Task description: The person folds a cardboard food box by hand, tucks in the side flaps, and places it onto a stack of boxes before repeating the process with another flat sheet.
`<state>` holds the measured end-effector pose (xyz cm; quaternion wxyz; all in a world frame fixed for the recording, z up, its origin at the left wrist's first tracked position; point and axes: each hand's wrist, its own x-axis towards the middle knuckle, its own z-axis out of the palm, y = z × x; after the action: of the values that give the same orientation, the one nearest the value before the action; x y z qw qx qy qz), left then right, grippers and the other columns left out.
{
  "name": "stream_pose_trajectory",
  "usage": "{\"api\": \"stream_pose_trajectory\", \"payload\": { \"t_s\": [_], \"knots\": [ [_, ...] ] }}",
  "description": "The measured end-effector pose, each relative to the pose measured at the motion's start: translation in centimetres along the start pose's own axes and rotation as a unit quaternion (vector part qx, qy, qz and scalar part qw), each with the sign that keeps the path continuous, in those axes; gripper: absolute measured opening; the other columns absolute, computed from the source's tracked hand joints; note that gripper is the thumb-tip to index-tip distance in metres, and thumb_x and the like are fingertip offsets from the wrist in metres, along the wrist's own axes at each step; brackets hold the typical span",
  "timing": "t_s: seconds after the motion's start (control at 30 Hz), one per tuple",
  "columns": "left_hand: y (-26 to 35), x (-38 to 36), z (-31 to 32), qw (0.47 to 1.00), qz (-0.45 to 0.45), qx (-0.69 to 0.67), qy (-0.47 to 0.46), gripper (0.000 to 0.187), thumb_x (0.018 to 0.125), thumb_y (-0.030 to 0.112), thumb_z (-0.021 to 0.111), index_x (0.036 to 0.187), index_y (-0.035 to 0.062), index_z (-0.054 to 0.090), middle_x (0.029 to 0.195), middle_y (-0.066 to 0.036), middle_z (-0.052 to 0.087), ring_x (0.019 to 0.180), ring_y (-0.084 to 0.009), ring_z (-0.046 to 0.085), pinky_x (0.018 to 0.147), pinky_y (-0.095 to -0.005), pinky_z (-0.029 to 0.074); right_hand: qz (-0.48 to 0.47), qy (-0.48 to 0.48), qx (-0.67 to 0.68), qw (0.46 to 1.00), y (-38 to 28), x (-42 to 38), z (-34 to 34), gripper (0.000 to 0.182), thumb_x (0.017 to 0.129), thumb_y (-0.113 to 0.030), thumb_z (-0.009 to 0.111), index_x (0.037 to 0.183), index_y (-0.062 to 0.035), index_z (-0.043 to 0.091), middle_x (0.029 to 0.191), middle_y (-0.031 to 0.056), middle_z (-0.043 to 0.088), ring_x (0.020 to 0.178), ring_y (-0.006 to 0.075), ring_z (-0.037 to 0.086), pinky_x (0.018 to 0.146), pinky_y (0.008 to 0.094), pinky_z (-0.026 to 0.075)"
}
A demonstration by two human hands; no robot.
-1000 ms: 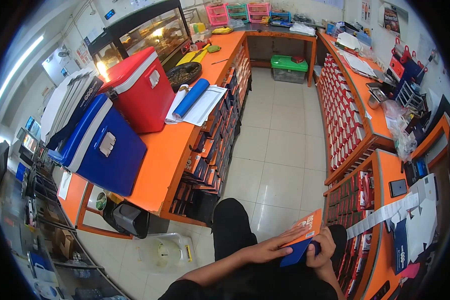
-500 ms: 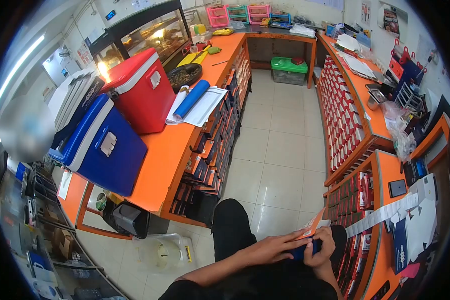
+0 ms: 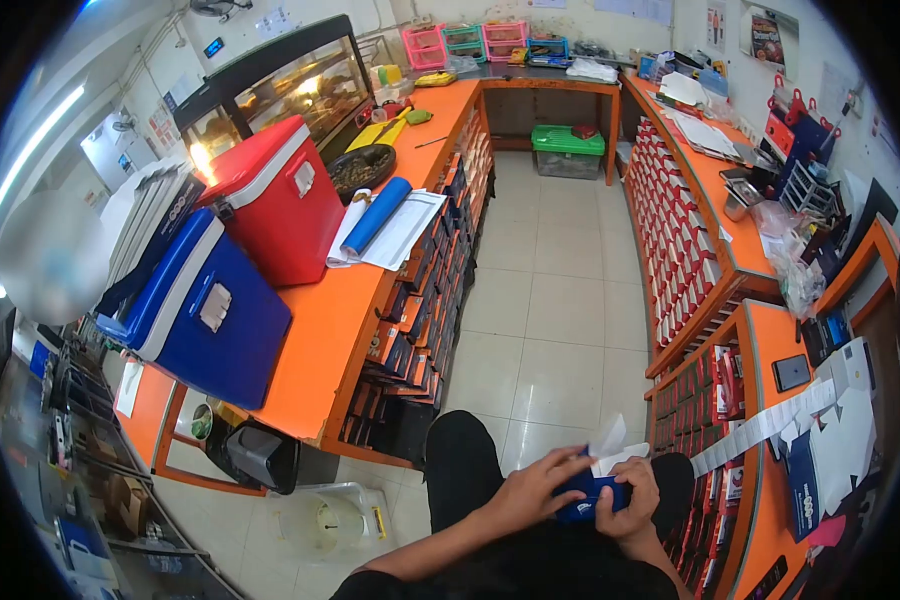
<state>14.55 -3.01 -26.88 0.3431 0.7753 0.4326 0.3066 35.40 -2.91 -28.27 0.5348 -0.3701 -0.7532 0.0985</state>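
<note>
Low in front of my body, over my lap, is a small dark blue box (image 3: 582, 507) with white flaps (image 3: 610, 447) standing up at its top. My right hand (image 3: 630, 502) grips the box, its fingers curled round the right side. On the left side of the box lies my left hand (image 3: 532, 492), its fingers apart and touching the box and the base of the flaps. What is inside the box cannot be seen.
An orange counter (image 3: 308, 372) on the left holds a blue cooler (image 3: 210, 320) and a red cooler (image 3: 280, 200). The right counter (image 3: 776, 400) bears a phone (image 3: 791, 373) and a paper strip (image 3: 760, 430). A clear bin (image 3: 320, 525) stands on the floor.
The orange and white flap over the box now shows as raised white flaps. My left hand has moved slightly left and its fingers have spread. The camera view has shifted a little.
</note>
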Motion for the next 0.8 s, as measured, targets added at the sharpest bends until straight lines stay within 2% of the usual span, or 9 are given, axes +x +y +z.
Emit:
{"api": "stream_pose_trajectory", "payload": {
  "t_s": [0.17, 0.23, 0.47, 0.53, 0.57, 0.63, 0.67, 0.73, 0.8],
  "knots": [
    [-1.0, -0.4, 2.2, 0.992, 0.106, -0.062, 0.041, 0.052, 0.086, 0.015, 0.082, 0.135, 0.011, 0.064, 0.139, -0.013, 0.061, 0.119, -0.0319, 0.065, 0.097, -0.0382, 0.055, 0.009, 0.026, 0.01, 1.0, -0.1, 0.3, -0.1, 0.023, 0.078, -0.006, 0.068, 0.095, -0.0012, 0.053, 0.083, 0.0169, 0.062, 0.07, 0.0325, 0.058, 0.072, 0.0441, 0.05],
    [-0.8, -0.8, 2.9, 0.98, -0.011, -0.183, 0.072, 0.046, 0.084, 0.01, 0.082, 0.126, 0.0092, 0.066, 0.136, -0.014, 0.063, 0.121, -0.0326, 0.063, 0.102, -0.0384, 0.051, -0.01, 0.01, 0.023, 1.0, -0.1, 0.3, -0.2, 0.023, 0.078, -0.007, 0.069, 0.095, -0.0013, 0.055, 0.082, 0.0164, 0.062, 0.071, 0.033, 0.059, 0.073, 0.0435, 0.05],
    [0.4, -0.1, 2.5, 0.996, 0.076, -0.054, -0.01, 0.045, 0.076, 0.011, 0.089, 0.113, 0.0074, 0.063, 0.138, -0.015, 0.062, 0.123, -0.0306, 0.062, 0.105, -0.0408, 0.049, 0.063, 0.036, -0.026, 0.997, -0.3, 0.0, -0.5, 0.023, 0.081, -0.012, 0.07, 0.096, -0.0006, 0.057, 0.087, 0.0172, 0.063, 0.076, 0.0357, 0.061, 0.075, 0.043, 0.051],
    [-0.4, -0.2, 3.3, 0.997, 0.06, -0.01, 0.039, 0.055, 0.074, 0.015, 0.092, 0.118, 0.0064, 0.059, 0.139, -0.017, 0.059, 0.124, -0.0291, 0.06, 0.106, -0.0404, 0.047, 0.058, 0.003, -0.001, 0.998, -0.8, 0.6, -0.8, 0.027, 0.083, -0.014, 0.071, 0.101, 0.0005, 0.058, 0.094, 0.0194, 0.064, 0.082, 0.0376, 0.062, 0.078, 0.0437, 0.051],
    [-0.4, -0.2, 3.4, 0.997, 0.07, -0.012, 0.025, 0.055, 0.074, 0.015, 0.092, 0.118, 0.0064, 0.059, 0.139, -0.017, 0.059, 0.124, -0.0291, 0.06, 0.106, -0.0404, 0.047, 0.079, -0.015, 0.017, 0.997, -0.5, 0.2, -1.0, 0.032, 0.088, -0.021, 0.071, 0.108, 0.0009, 0.059, 0.107, 0.021, 0.062, 0.098, 0.038, 0.061, 0.088, 0.0432, 0.05],
    [-0.7, 0.1, 3.3, 0.984, 0.037, -0.095, 0.146, 0.059, 0.079, 0.021, 0.09, 0.123, 0.0054, 0.054, 0.133, -0.017, 0.059, 0.122, -0.0283, 0.06, 0.103, -0.0412, 0.048, 0.077, 0.012, -0.035, 0.996, -0.3, 1.2, -2.9, 0.035, 0.091, -0.026, 0.07, 0.111, 0.0006, 0.059, 0.112, 0.0211, 0.06, 0.104, 0.0377, 0.059, 0.094, 0.0427, 0.047],
    [-1.0, 0.2, 3.3, 0.985, 0.045, -0.097, 0.132, 0.059, 0.079, 0.021, 0.09, 0.123, 0.0054, 0.054, 0.133, -0.017, 0.059, 0.122, -0.0283, 0.06, 0.103, -0.0412, 0.048, 0.071, 0.025, -0.076, 0.994, -0.1, 1.7, -3.9, 0.039, 0.093, -0.031, 0.069, 0.114, 0.0003, 0.059, 0.117, 0.0212, 0.059, 0.111, 0.0375, 0.057, 0.099, 0.0421, 0.045],
    [-2.4, 0.4, 3.1, 0.916, -0.022, -0.286, 0.28, 0.052, 0.09, 0.015, 0.08, 0.129, 0.0064, 0.047, 0.127, -0.016, 0.062, 0.116, -0.026, 0.062, 0.099, -0.038, 0.05, 0.117, 0.079, -0.089, 0.986, 1.1, 1.2, -5.3, 0.036, 0.1, -0.034, 0.06, 0.118, -0.0015, 0.06, 0.122, 0.0194, 0.057, 0.118, 0.0335, 0.054, 0.105, 0.0404, 0.041],
    [-5.2, 0.2, 2.5, 0.852, -0.077, -0.421, 0.301, 0.045, 0.099, 0.021, 0.071, 0.131, 0.0071, 0.043, 0.121, -0.012, 0.063, 0.113, -0.0214, 0.061, 0.099, -0.0372, 0.049, 0.281, 0.124, 0.035, 0.951, 3.7, 0.0, -6.4, 0.029, 0.107, -0.025, 0.049, 0.122, -0.0033, 0.06, 0.123, 0.0149, 0.059, 0.117, 0.0262, 0.055, 0.104, 0.0384, 0.042]
  ]
}}
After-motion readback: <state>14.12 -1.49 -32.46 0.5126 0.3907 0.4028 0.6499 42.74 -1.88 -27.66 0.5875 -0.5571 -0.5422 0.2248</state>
